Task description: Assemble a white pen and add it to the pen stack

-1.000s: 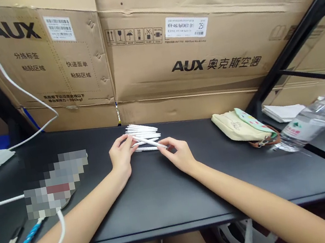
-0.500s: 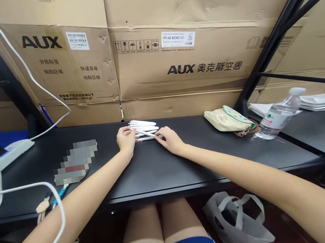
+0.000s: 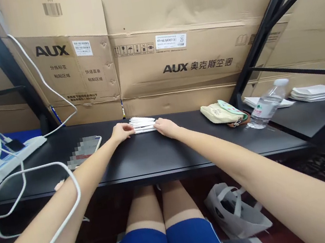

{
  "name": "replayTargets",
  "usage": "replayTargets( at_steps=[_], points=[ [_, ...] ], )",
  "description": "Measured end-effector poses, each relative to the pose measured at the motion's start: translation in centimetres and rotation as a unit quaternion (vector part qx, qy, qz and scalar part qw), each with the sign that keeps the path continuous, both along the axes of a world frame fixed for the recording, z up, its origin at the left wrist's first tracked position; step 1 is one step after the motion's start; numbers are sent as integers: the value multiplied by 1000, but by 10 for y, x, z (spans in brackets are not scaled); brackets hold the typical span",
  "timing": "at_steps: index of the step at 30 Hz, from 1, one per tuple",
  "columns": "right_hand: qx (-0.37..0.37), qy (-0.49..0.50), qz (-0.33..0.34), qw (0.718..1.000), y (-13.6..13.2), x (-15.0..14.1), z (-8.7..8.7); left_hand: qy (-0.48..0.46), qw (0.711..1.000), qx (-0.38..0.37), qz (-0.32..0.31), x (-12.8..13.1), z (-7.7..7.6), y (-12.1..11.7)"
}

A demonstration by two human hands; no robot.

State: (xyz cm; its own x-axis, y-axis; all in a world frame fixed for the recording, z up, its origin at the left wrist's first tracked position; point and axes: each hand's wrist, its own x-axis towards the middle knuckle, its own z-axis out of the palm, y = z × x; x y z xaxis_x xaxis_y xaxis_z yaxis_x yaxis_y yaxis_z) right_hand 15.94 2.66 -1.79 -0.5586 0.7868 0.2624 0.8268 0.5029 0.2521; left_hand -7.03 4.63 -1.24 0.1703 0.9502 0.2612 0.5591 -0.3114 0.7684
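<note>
Head view: your left hand (image 3: 122, 132) and right hand (image 3: 166, 128) sit at opposite ends of the white pens (image 3: 143, 124), fingers curved against them, grip unclear. Pens lie piled on the black desk (image 3: 156, 156), by the cardboard box (image 3: 171, 65). Looks like squaring the pile; next move needs a firm pinch.

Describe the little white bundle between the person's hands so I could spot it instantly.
Find the black desk below the AUX cartons. Near its middle, between the person's left hand and right hand, lies a small stack of slim white pens. Nothing else there has both hands on it.
</note>
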Motion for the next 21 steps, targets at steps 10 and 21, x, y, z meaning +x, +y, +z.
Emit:
replayTargets(
  at_steps=[10,21],
  points=[
    [-19,-29,-8,999,18,-16,15,282,948,145,17,12,0,3],
    [-95,123,-112,981,64,-30,-7,408,906,107,-23,12,-5,58]
  ],
)
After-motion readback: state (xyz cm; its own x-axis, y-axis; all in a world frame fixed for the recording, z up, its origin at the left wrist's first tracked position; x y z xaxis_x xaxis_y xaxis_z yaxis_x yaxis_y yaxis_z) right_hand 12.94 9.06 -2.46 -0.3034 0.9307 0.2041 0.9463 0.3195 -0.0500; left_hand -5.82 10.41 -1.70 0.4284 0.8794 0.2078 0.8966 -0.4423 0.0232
